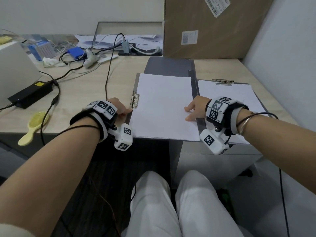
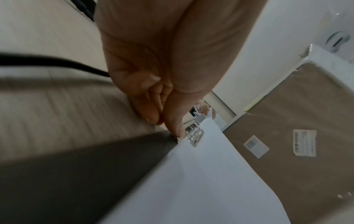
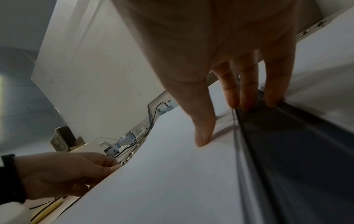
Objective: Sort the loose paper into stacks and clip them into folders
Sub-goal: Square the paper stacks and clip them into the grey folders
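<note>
A grey folder (image 1: 168, 65) lies open on the desk with a white paper stack (image 1: 162, 106) on it. The folder's metal clip (image 1: 135, 100) sits at the stack's left edge. My left hand (image 1: 127, 111) has curled fingers, and thumb and forefinger pinch the near end of the clip (image 2: 195, 134). My right hand (image 1: 190, 113) lies flat at the stack's right edge, thumb on the paper (image 3: 172, 174), fingertips (image 3: 247, 104) along the folder's spine. To the right lies a second grey folder (image 1: 256, 96) with paper (image 1: 227, 94) under its top clip (image 1: 223, 81).
A big cardboard box (image 1: 213, 26) stands behind the folders. To the left lie a black power adapter (image 1: 30, 94), cables (image 1: 107, 74), a yellow hairbrush (image 1: 33, 127) and a blue box (image 1: 76, 53). Loose sheets (image 1: 119, 41) lie at the back. The desk's front edge is just below my wrists.
</note>
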Motion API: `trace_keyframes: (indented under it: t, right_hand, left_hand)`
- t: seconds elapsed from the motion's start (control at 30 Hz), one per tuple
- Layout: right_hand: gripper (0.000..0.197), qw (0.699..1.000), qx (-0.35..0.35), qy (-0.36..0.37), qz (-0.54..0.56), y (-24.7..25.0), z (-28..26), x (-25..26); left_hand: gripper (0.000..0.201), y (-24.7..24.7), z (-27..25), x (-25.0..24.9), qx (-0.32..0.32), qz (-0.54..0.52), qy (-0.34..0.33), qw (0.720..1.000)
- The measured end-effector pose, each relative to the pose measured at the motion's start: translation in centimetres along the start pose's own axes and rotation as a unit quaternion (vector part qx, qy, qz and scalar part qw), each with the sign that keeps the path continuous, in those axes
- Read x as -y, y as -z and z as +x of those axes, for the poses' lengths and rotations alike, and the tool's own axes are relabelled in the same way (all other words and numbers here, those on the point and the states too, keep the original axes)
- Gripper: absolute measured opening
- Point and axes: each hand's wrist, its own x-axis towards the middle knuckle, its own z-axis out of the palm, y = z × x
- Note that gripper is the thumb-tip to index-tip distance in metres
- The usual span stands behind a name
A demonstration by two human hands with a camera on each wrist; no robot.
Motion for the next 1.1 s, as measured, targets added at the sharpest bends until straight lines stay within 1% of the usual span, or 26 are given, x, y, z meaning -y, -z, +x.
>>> trace_keyframes:
  t: [0.03, 0.13, 0.2, 0.27, 0.3, 0.37, 0.43, 0.5, 0.53, 0.6, 0.67, 0.73, 0.77, 0.83, 0.93, 1.0, 1.03, 1.1]
  right_hand:
    - [0.055, 1.0, 0.0, 0.001, 0.002, 0.0, 0.1, 0.0]
    - [0.055, 1.0, -0.003, 0.002, 0.007, 0.0, 0.2, -0.2]
    - [0.056, 1.0, -0.004, 0.003, 0.012, -0.1, 0.2, -0.4]
    - [0.059, 1.0, -0.004, 0.005, 0.018, -0.2, 0.2, -0.6]
    - [0.06, 1.0, -0.004, 0.005, 0.019, -0.3, 0.0, -0.7]
    - [0.059, 0.999, -0.007, 0.008, 0.043, -0.1, -0.6, -1.2]
    - [0.056, 0.995, -0.035, -0.001, 0.094, 0.5, -1.6, -2.6]
    - [0.052, 0.988, -0.08, -0.034, 0.128, 1.1, -2.5, -5.2]
    - [0.051, 0.984, -0.097, -0.063, 0.135, 1.3, -3.0, -6.8]
    - [0.054, 0.976, -0.103, -0.133, 0.139, 1.2, -4.1, -10.5]
    - [0.066, 0.964, -0.092, -0.205, 0.145, 0.7, -5.3, -13.8]
    - [0.081, 0.95, -0.089, -0.256, 0.158, -0.1, -6.5, -16.1]
    - [0.084, 0.944, -0.093, -0.266, 0.171, -0.5, -6.9, -16.8]
    - [0.082, 0.934, -0.115, -0.26, 0.216, -1.0, -7.4, -17.5]
    - [0.074, 0.921, -0.143, -0.244, 0.269, -0.4, -7.6, -17.7]
    - [0.07, 0.914, -0.151, -0.231, 0.297, 0.2, -7.9, -18.0]
    - [0.063, 0.91, -0.152, -0.223, 0.315, 0.3, -8.1, -18.2]
    - [0.039, 0.895, -0.141, -0.201, 0.373, 0.1, -8.1, -19.1]
  left_hand:
    - [0.045, 0.2, 0.1, 0.0, 0.01, -0.011, 0.006, 1.0]
    - [0.047, 0.8, -0.1, 0.4, 0.029, -0.036, 0.018, 0.999]
    - [0.043, 0.7, 0.2, 0.7, 0.061, -0.079, 0.019, 0.995]
    - [0.034, 0.5, 0.4, 0.9, 0.08, -0.173, 0.022, 0.981]
    - [0.033, 0.4, 0.4, 1.0, 0.08, -0.201, 0.029, 0.976]
    - [0.036, 0.2, 0.1, 0.8, 0.09, -0.243, 0.042, 0.965]
    - [0.042, 0.2, 0.0, 0.7, 0.111, -0.27, 0.043, 0.956]
    - [0.047, 0.3, -0.1, 0.8, 0.125, -0.275, 0.052, 0.952]
    - [0.048, 0.4, -0.3, 0.9, 0.134, -0.283, 0.055, 0.948]
    - [0.042, 0.4, -0.9, 0.7, 0.14, -0.317, 0.054, 0.936]
    - [0.031, 0.3, -1.4, 0.7, 0.148, -0.349, 0.048, 0.924]
    - [0.026, 0.3, -1.6, 0.6, 0.161, -0.388, 0.062, 0.905]
    - [0.024, 0.5, -2.2, 0.4, 0.158, -0.402, 0.07, 0.899]
    - [0.02, 0.9, -3.4, -0.1, 0.153, -0.44, 0.07, 0.882]
    - [0.019, 2.0, -5.6, -0.9, 0.133, -0.472, 0.017, 0.871]
    - [0.009, 3.1, -7.1, -1.2, 0.143, -0.476, -0.025, 0.867]
    - [0.007, 3.7, -7.7, -1.3, 0.15, -0.469, -0.059, 0.869]
    - [0.023, 4.9, -8.6, -1.8, 0.155, -0.461, -0.146, 0.861]
